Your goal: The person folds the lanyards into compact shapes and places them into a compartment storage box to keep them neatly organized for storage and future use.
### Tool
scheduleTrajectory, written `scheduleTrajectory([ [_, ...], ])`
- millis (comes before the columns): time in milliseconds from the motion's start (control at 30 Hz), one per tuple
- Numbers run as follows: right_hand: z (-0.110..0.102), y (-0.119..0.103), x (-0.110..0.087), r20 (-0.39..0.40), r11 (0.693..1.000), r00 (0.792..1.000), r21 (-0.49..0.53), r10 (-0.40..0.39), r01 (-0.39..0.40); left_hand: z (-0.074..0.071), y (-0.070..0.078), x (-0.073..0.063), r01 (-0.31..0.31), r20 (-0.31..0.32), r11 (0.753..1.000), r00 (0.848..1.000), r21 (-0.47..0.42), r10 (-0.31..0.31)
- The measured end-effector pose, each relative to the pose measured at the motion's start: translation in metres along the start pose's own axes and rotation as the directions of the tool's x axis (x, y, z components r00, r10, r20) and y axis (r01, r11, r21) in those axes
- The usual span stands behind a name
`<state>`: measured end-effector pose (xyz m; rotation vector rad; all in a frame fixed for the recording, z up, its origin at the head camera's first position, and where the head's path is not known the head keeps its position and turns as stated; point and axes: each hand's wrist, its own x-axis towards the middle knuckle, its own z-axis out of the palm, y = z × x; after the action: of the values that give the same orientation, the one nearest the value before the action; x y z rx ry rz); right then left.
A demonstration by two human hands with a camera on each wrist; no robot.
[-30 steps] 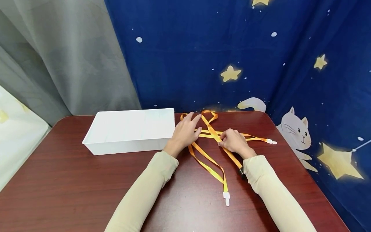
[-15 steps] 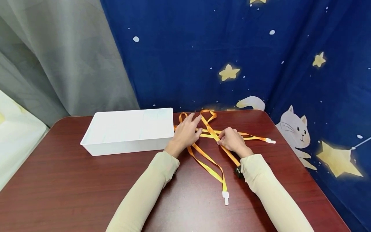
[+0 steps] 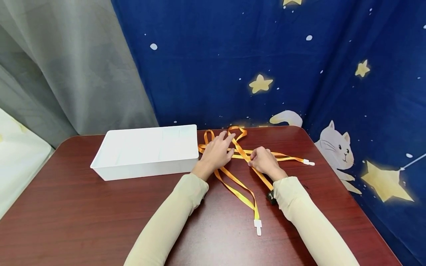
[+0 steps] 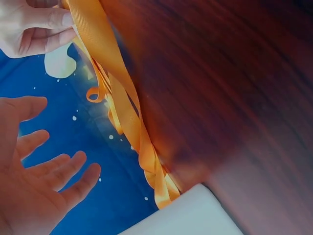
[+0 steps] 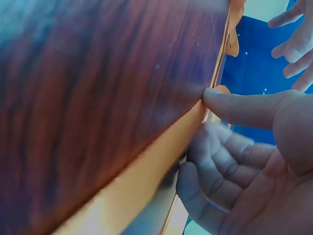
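Observation:
In the head view my right hand (image 3: 265, 161) pinches the strap of an orange lanyard (image 3: 262, 178) between thumb and fingers. Its looped end lies toward the table's far edge, and its black clip (image 3: 271, 197) shows beside my right wrist. My left hand (image 3: 216, 152) is over the lanyards with fingers spread, as the left wrist view also shows. Under it runs a second lanyard (image 3: 245, 200), whose white clip (image 3: 257, 224) points toward me. A third lanyard (image 3: 291, 158) stretches to the right, crossing beneath the pinched strap and ending in a white clip (image 3: 308, 162).
A white rectangular box (image 3: 146, 169) stands on the brown table (image 3: 100, 214), its right end close to my left hand. Behind the table hang a grey curtain (image 3: 66, 74) and a blue curtain (image 3: 199, 62) printed with stars and a cat.
My left hand has shifted slightly right, away from the box, uncovering more of the orange loops beside it. The right hand keeps its pinch on the strap. The head view has turned slightly.

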<state>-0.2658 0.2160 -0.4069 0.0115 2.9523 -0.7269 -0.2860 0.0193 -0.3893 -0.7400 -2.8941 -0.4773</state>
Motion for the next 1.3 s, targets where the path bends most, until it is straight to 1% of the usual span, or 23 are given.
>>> scheduleTrajectory([
  [167, 0.0, 0.0, -0.002, -0.014, 1.0, 1.0, -0.014, 0.012, -0.012, 0.004, 0.004, 0.002, 0.005, 0.016, 1.0, 1.0, -0.009, -0.005],
  [367, 0.0, -0.004, -0.002, -0.007, 0.999, 1.0, -0.029, 0.023, -0.023, 0.007, 0.006, 0.002, 0.0, 0.005, 1.0, 1.0, 0.004, 0.0],
  [700, 0.0, -0.005, -0.001, 0.041, 0.999, 0.998, -0.025, 0.04, -0.039, 0.008, 0.005, 0.002, 0.002, 0.009, 1.0, 1.0, -0.03, -0.002],
  [1000, -0.001, -0.001, -0.004, 0.057, 1.0, 0.998, -0.002, 0.017, -0.017, 0.011, 0.006, 0.003, 0.005, 0.023, 0.999, 1.0, -0.039, -0.004],
  [1300, -0.004, 0.0, -0.006, 0.057, 0.997, 0.997, 0.074, -0.043, 0.038, 0.016, 0.008, 0.007, 0.015, 0.046, 0.999, 0.999, -0.048, -0.013],
])
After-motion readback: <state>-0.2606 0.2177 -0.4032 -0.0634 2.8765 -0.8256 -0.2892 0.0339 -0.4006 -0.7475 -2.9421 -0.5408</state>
